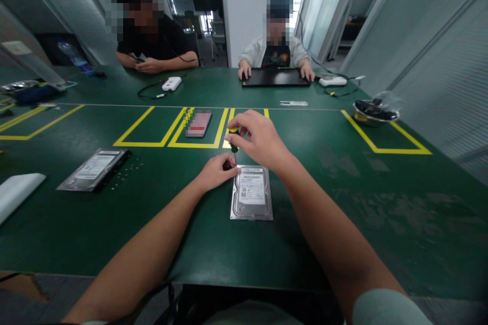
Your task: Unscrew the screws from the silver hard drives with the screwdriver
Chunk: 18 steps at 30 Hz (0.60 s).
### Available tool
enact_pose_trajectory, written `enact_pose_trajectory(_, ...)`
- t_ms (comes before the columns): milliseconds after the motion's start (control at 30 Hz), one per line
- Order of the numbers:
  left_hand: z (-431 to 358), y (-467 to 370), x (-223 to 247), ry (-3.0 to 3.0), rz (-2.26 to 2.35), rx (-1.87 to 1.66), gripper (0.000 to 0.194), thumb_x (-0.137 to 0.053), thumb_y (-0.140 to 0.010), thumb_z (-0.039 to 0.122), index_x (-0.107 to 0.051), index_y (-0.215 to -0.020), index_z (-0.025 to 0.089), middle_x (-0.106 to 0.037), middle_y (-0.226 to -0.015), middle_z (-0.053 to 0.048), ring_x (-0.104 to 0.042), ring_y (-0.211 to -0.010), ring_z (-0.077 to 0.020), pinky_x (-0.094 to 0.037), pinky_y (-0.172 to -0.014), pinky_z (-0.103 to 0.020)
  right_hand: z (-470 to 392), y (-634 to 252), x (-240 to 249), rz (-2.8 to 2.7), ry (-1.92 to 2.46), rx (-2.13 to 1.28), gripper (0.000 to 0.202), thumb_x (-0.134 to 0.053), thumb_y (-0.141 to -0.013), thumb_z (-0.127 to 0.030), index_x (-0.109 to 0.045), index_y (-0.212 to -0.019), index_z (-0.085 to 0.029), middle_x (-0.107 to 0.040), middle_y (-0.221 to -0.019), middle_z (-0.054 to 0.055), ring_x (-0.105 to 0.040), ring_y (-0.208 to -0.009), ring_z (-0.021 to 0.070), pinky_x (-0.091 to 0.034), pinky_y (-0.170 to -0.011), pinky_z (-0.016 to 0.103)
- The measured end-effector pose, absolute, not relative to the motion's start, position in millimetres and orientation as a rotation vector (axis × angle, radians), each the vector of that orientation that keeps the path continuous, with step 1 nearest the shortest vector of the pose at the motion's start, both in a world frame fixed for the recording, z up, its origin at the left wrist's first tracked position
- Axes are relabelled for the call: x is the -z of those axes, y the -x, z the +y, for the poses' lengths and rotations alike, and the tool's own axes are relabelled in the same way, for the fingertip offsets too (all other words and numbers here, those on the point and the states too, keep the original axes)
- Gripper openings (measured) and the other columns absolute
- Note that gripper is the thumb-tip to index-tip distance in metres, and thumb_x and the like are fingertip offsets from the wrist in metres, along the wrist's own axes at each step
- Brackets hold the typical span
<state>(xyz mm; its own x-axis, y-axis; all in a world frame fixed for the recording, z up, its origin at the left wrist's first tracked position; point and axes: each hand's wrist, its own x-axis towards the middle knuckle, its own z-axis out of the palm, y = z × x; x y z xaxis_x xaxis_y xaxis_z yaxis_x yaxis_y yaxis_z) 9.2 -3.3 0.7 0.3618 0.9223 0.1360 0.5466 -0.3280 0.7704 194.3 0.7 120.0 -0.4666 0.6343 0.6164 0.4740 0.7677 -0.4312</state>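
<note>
One disk [88, 172] lies at the left on the green table [76, 233], well apart from both hands, its long axis slanting away to the right; just beside its right edge are scattered small bits [124, 174], which look like screws. Further right comes the left hand [218, 171], its fingers curled and the thumb close to the index finger, at the far left corner of the second disk [251, 195]. The thumb seems to touch this corner, but whether the fingertips also pinch something small, one cannot tell. At the same corner stands the screwdriver [234, 143], nearly upright, with its thin shaft going down to the corner or just beside it; the exact contact is too small to see. The second disk lies flat, its long axis running from near to far, so that its length extends from this corner back toward the body. The right hand [261, 137] is last to the right and higher, and grips the handle between thumb and fingers. Of the two, the left hand is nearer to the corner, while the right hand reaches it only through the screwdriver.
</note>
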Motion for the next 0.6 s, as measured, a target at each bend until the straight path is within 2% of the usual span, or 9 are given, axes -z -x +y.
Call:
enact_pose_trajectory(233,-3.8,-9.9,-2.9,-1.99,1.284,-0.76,0.027,-0.068,-0.078,0.042,-0.056,-0.083,0.018,-0.059,-0.078,0.0,-0.051,-0.07,-0.0151,-0.04,-0.063,-0.026,0.2,-192.6,-118.4,-2.153,0.829,-0.248,0.005,-0.063,-0.087,-0.023,-0.062,-0.087,-0.019,-0.06,-0.086,0.002,-0.054,-0.083,0.0163,-0.039,-0.077,0.028)
enact_pose_trajectory(333,-5.0,-10.4,-4.4,-1.988,1.285,-0.754,0.026,-0.067,-0.078,0.041,-0.056,-0.083,0.018,-0.059,-0.078,0.0,-0.051,-0.07,-0.0151,-0.04,-0.064,-0.026,0.2,-192.5,-118.3,-2.133,0.848,-0.239,0.008,-0.064,-0.086,-0.021,-0.062,-0.093,-0.018,-0.062,-0.088,0.003,-0.055,-0.081,0.016,-0.039,-0.077,0.029)
enact_pose_trajectory(600,-5.7,-10.1,-3.7,-1.99,1.284,-0.75,0.026,-0.067,-0.079,0.042,-0.056,-0.084,0.018,-0.059,-0.079,0.0,-0.052,-0.071,-0.015,-0.04,-0.063,-0.026,-0.4,-193.4,-119.3,-2.159,0.88,-0.229,0.007,-0.059,-0.087,-0.018,-0.062,-0.092,-0.019,-0.067,-0.094,0.004,-0.058,-0.084,0.0168,-0.042,-0.081,0.03)
